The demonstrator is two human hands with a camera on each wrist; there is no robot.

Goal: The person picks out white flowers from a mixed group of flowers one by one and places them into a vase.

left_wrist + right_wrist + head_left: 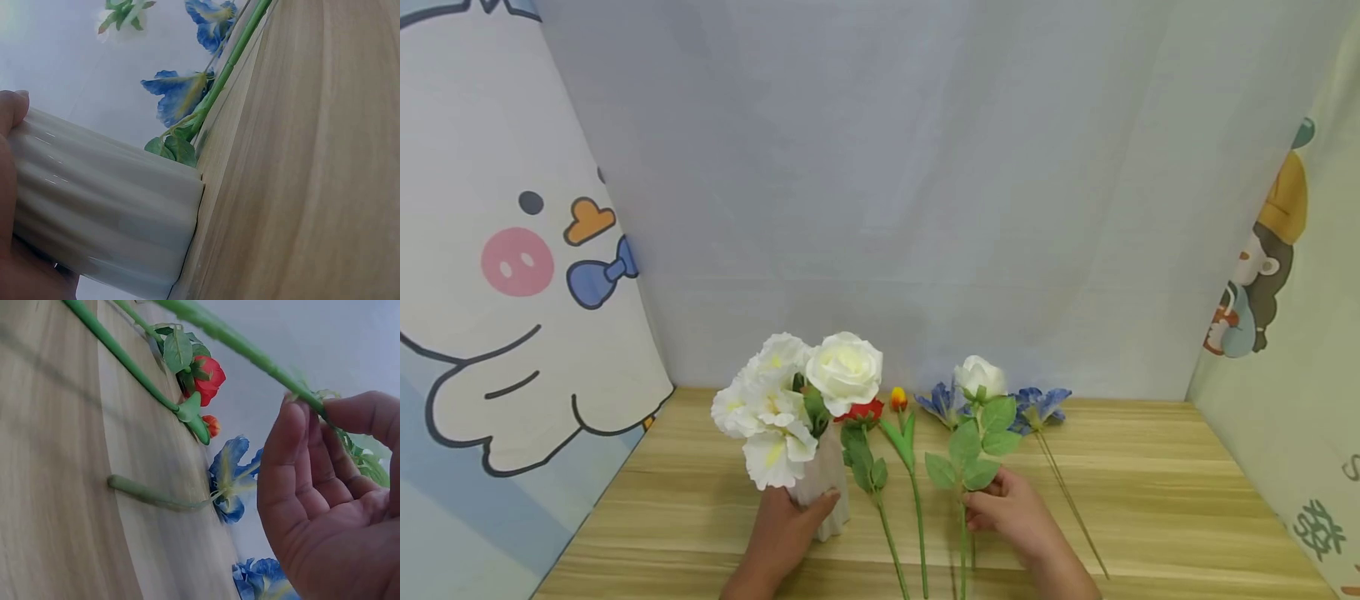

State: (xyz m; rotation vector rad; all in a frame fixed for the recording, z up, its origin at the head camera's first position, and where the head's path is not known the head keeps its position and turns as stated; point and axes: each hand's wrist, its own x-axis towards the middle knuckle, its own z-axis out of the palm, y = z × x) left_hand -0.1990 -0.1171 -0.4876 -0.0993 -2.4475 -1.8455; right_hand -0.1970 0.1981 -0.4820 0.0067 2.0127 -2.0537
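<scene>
My left hand grips a white ribbed vase at its side, and the vase's base meets the wood in the left wrist view. White ruffled flowers and an open white rose stand in it. My right hand holds another white rose above the table. In the right wrist view, thumb and fingertips pinch its green stem just below the leaves.
On the wooden table between the hands lie a red rose and an orange-yellow tulip. Two blue flowers, one at the left and one at the right, lie near the back. A pale curtain hangs behind.
</scene>
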